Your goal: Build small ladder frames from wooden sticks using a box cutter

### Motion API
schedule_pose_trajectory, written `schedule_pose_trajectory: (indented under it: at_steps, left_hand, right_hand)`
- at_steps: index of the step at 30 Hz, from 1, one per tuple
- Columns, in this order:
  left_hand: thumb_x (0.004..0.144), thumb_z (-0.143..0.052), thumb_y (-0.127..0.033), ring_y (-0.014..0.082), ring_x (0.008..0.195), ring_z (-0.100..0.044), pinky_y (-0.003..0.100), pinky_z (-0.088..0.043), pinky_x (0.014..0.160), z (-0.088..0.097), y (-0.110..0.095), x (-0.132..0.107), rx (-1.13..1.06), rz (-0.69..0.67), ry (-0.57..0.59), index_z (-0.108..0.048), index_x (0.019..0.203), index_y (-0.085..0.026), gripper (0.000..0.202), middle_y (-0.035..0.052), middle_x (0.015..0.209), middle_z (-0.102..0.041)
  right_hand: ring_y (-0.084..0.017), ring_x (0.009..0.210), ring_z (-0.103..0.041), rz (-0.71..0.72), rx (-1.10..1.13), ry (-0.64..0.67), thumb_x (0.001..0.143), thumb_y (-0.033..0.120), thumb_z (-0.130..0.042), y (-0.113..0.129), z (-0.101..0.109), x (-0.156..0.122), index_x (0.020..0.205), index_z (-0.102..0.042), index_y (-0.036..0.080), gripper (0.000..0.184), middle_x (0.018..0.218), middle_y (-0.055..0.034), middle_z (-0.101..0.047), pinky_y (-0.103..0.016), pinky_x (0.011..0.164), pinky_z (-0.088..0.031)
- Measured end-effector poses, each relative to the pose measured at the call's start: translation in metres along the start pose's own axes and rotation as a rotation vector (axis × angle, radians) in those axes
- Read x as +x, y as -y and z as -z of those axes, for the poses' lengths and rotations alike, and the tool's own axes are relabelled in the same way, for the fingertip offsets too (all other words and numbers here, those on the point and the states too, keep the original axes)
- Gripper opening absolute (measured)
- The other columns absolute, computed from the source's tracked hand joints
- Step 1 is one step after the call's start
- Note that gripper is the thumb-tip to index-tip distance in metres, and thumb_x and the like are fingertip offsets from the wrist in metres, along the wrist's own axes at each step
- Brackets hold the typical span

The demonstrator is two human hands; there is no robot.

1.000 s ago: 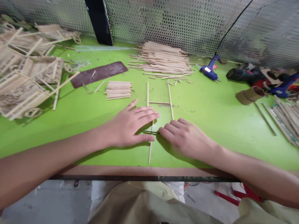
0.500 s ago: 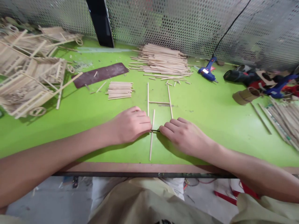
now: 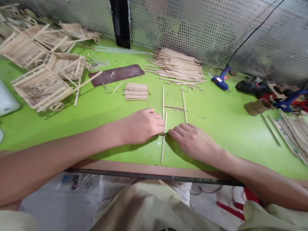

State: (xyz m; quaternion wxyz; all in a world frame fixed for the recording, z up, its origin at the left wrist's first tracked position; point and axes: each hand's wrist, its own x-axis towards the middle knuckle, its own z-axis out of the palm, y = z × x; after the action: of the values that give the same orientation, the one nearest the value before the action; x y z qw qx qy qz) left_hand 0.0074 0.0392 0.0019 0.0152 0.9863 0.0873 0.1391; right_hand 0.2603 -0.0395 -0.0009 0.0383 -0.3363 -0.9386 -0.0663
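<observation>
Both of my hands are closed at the ends of a thin dark strip, perhaps a blade. It lies across a loose wooden stick on the green table, which points toward me. My left hand has its fingers curled, close beside the stick. On the other side, my right hand pinches the strip's right end; its fingertips are partly hidden. Just beyond them lies an H-shaped arrangement of thin sticks, with a left stick, a right stick and a crossbar between them.
A short bundle of sticks and a large stick pile lie farther back. Wooden model carts crowd the left. Rightward are a blue glue gun, a brown cup and wooden strips. Brown sandpaper lies back left.
The view has swung, so the table's things appear farther right. My hands stay closed on the dark strip across the stick, and the strip is tilted slightly differently.
</observation>
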Motion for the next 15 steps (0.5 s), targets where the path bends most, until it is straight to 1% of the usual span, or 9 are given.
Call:
schedule_pose_trajectory:
  at_steps: [4,5,7,9,10,11,13,14,15]
  left_hand:
    - [0.105,-0.054,-0.014,0.0207,0.077,-0.065,0.039,-0.041,0.079,0.003,0.004,-0.003,0.014,0.008,0.035,-0.069,0.08,-0.021,0.03,0.0032,0.082,-0.075]
    - [0.107,-0.055,-0.018,0.021,0.079,-0.066,0.039,-0.042,0.08,0.003,0.006,-0.003,0.011,0.01,0.027,-0.07,0.083,-0.021,0.029,0.0034,0.084,-0.076]
    - [0.111,-0.055,-0.029,0.0222,0.085,-0.069,0.039,-0.043,0.084,0.004,0.01,-0.004,-0.01,0.021,-0.018,-0.074,0.098,-0.02,0.025,0.0046,0.091,-0.079]
    - [0.113,-0.054,-0.038,0.0235,0.094,-0.07,0.04,-0.045,0.088,0.007,0.013,-0.003,-0.043,0.076,-0.118,-0.072,0.116,-0.019,0.027,0.0068,0.102,-0.081]
    - [0.114,-0.052,-0.041,0.0233,0.095,-0.07,0.04,-0.046,0.088,0.009,0.015,-0.003,-0.069,0.121,-0.192,-0.069,0.121,-0.019,0.029,0.0076,0.104,-0.08]
    - [0.115,-0.049,-0.044,0.0222,0.092,-0.068,0.039,-0.048,0.085,0.011,0.017,-0.003,-0.107,0.178,-0.289,-0.067,0.121,-0.019,0.031,0.0075,0.102,-0.078]
    - [0.115,-0.045,-0.047,0.0188,0.079,-0.062,0.036,-0.049,0.073,0.013,0.02,-0.002,-0.238,0.321,-0.482,-0.063,0.113,-0.021,0.032,0.0042,0.09,-0.07]
    - [0.115,-0.043,-0.049,0.0175,0.072,-0.058,0.034,-0.048,0.067,0.013,0.021,-0.002,-0.325,0.389,-0.545,-0.061,0.107,-0.022,0.033,0.0022,0.083,-0.065]
    - [0.115,-0.041,-0.05,0.0168,0.067,-0.056,0.033,-0.047,0.062,0.013,0.021,-0.001,-0.414,0.444,-0.559,-0.061,0.101,-0.023,0.036,0.0009,0.078,-0.061]
  right_hand:
    - [-0.021,0.077,-0.056,-0.009,-0.029,0.003,0.105,0.008,-0.048,0.002,-0.003,0.003,0.098,-0.067,0.017,0.021,0.084,-0.0045,-0.067,-0.034,0.074,-0.035]
    - [-0.021,0.077,-0.056,-0.008,-0.038,-0.002,0.105,0.008,-0.049,0.002,-0.003,0.003,0.099,-0.067,0.017,0.021,0.084,-0.0045,-0.068,-0.034,0.074,-0.035]
    - [-0.021,0.077,-0.057,0.003,-0.056,-0.034,0.105,0.009,-0.05,0.001,-0.003,0.002,0.099,-0.068,0.017,0.02,0.084,-0.0047,-0.069,-0.035,0.073,-0.034]
    - [-0.021,0.077,-0.058,-0.002,-0.085,-0.089,0.104,0.008,-0.05,-0.002,-0.002,0.0,0.101,-0.069,0.016,0.021,0.085,-0.0046,-0.07,-0.035,0.071,-0.034]
    - [-0.02,0.078,-0.059,-0.02,-0.106,-0.125,0.104,0.008,-0.05,-0.005,0.0,-0.002,0.102,-0.07,0.016,0.021,0.084,-0.0044,-0.071,-0.034,0.07,-0.035]
    - [-0.02,0.078,-0.059,-0.048,-0.132,-0.168,0.104,0.008,-0.051,-0.009,0.001,-0.003,0.102,-0.071,0.016,0.021,0.084,-0.0043,-0.071,-0.034,0.069,-0.035]
    - [-0.019,0.076,-0.06,-0.117,-0.185,-0.268,0.104,0.008,-0.052,-0.017,0.005,-0.007,0.102,-0.071,0.017,0.021,0.084,-0.0038,-0.073,-0.032,0.068,-0.037]
    - [-0.018,0.075,-0.06,-0.146,-0.205,-0.32,0.104,0.009,-0.053,-0.021,0.006,-0.009,0.101,-0.072,0.017,0.021,0.084,-0.0034,-0.075,-0.031,0.068,-0.037]
    - [-0.016,0.074,-0.06,-0.166,-0.219,-0.367,0.105,0.01,-0.054,-0.025,0.007,-0.011,0.101,-0.072,0.018,0.02,0.085,-0.0029,-0.076,-0.03,0.067,-0.038]
